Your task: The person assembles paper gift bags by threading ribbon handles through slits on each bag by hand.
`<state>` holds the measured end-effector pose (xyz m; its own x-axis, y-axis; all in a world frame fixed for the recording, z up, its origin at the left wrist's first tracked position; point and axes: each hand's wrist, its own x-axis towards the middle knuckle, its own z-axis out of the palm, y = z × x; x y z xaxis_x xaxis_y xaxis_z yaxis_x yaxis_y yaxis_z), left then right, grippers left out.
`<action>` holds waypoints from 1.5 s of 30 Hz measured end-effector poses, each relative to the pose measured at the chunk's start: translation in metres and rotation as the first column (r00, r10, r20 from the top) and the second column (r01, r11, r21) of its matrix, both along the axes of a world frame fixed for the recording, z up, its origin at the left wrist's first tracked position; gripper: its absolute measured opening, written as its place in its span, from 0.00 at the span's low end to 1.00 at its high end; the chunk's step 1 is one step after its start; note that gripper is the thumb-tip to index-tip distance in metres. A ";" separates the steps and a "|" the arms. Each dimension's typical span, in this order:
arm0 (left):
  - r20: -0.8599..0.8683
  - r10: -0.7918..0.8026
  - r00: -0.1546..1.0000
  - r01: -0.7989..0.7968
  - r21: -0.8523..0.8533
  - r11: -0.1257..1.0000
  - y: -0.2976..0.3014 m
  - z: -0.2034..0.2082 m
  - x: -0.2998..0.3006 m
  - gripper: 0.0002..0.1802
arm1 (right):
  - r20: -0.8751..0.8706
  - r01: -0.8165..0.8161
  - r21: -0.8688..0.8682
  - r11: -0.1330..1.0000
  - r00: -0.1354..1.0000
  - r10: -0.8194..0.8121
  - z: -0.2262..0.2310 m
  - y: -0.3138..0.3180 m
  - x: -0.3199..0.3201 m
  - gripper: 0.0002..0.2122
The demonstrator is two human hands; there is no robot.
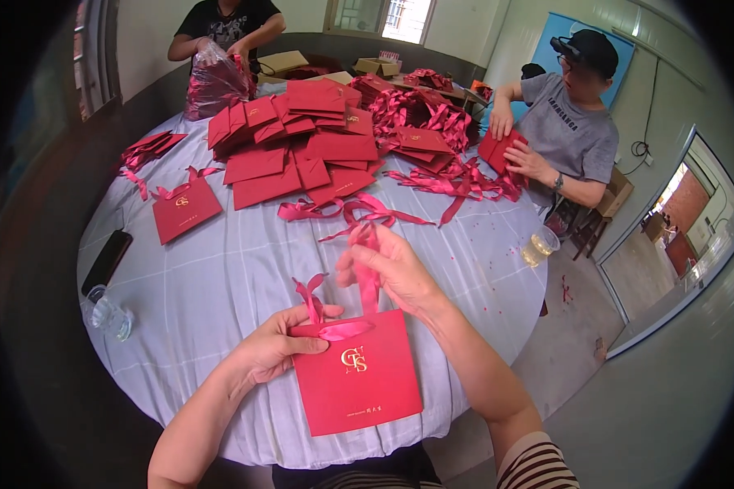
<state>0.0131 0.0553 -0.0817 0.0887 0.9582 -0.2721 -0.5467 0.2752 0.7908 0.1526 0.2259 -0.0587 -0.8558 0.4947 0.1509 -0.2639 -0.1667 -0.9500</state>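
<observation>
A flat red paper gift bag (367, 395) with gold print tilts slightly at the table's front edge. My left hand (271, 346) grips its upper left corner, thumb across the front and fingers behind. Beside that thumb a pink ribbon loop (311, 297) stands up from the bag's top. My right hand (395, 269) is raised just above the bag's top edge, its fingertips closed on a pink ribbon (369, 285) that runs up from the bag; part of the ribbon is blurred. Loose ribbons (375, 213) lie on the cloth just beyond my right hand.
A big heap of red bags (298, 147) covers the table's far middle. Another bag (187, 210) lies left, near a dark case (106, 261) and a clear cup (110, 316). A cup of yellowish liquid (540, 247) stands right. Two people (567, 122) handle bags across the table.
</observation>
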 end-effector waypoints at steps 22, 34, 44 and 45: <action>-0.075 0.541 0.838 -0.525 0.161 0.835 -0.005 0.025 -0.041 0.26 | 0.396 -0.325 -0.003 0.946 0.868 0.299 -0.007 -0.004 0.002 0.24; 0.495 0.658 0.567 -0.740 -0.044 0.671 0.021 -0.033 -0.061 0.27 | 0.250 -0.067 0.238 0.969 0.968 0.005 0.066 0.023 -0.095 0.14; 0.191 0.577 0.794 -0.593 0.036 0.805 0.035 -0.031 -0.035 0.14 | 0.088 0.125 0.297 0.947 0.984 -0.157 0.047 0.036 -0.316 0.10; 0.196 0.607 0.770 -0.622 0.018 0.783 0.032 -0.039 -0.041 0.13 | 0.131 0.058 0.316 0.947 0.986 -0.104 0.018 0.019 -0.328 0.13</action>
<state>-0.0280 0.0874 -0.1203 -0.4886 0.8412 -0.2318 -0.7049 -0.2241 0.6730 -0.1750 0.2452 -0.0406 -0.8387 0.5119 0.1861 -0.1211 0.1579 -0.9800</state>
